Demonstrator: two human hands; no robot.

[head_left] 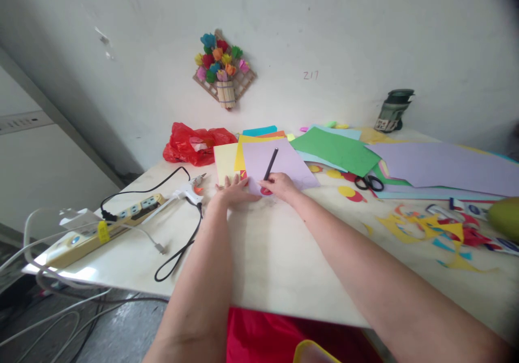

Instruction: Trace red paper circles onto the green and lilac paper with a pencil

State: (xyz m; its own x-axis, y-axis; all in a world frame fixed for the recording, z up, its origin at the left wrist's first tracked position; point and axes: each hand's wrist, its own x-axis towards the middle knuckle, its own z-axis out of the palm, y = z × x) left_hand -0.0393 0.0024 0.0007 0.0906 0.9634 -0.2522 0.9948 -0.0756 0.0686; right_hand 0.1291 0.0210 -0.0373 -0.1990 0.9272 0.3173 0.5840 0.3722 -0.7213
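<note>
A sheet of light purple paper lies on the table, on top of yellow sheets. My right hand is closed around a black pen, its tip down at the sheet's near edge. Close under that hand shows a small red disc, partly covered by my fingers. My left hand lies flat with its fingers spread, pressing on the near left corner of the purple sheet. A small red and yellow piece shows by its fingertips.
On the left are a glue gun, a power strip and loose cables. A red plastic bag sits behind. Rightward lie green paper, black-handled scissors, paper discs and yellow scraps. A bottle stands at the back.
</note>
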